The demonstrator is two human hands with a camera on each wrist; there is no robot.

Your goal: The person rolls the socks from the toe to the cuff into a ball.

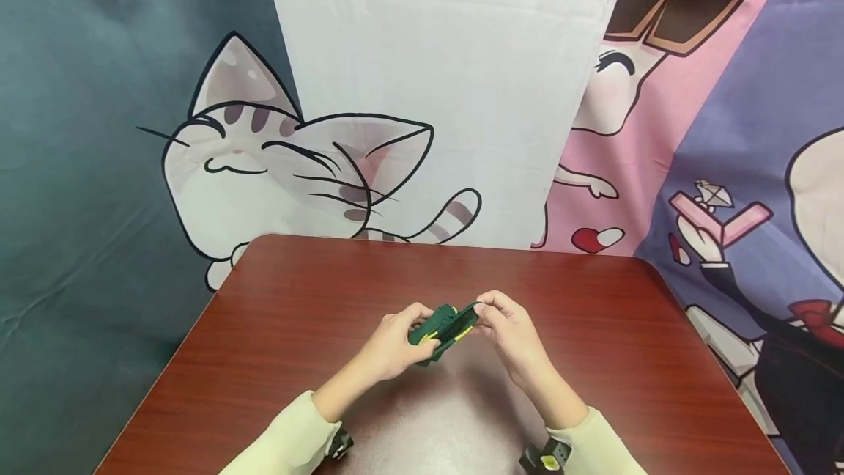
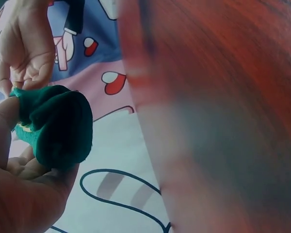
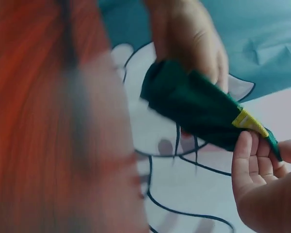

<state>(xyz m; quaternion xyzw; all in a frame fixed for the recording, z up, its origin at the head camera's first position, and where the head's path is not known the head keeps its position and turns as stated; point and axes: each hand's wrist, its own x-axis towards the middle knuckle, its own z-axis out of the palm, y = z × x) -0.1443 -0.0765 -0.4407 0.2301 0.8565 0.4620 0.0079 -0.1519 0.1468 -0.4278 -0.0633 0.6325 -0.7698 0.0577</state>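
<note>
A dark green cloth, rolled up with yellow markings, is held above the table between both hands in the head view. My left hand grips the thick rolled end, thumb on the near side. With thumb and fingers, my right hand pinches a loose edge at the other end. That edge stands away from the roll as a flap in the right wrist view, where a yellow patch shows close to the fingertips. From the left wrist, the bunched end of the green cloth appears rounded and hides part of the fingers.
A reddish-brown wooden table with rounded far corners lies under the hands. Behind it hangs a backdrop printed with a cartoon cat and cartoon figures. Dark wrist devices sit at both pale sleeve cuffs.
</note>
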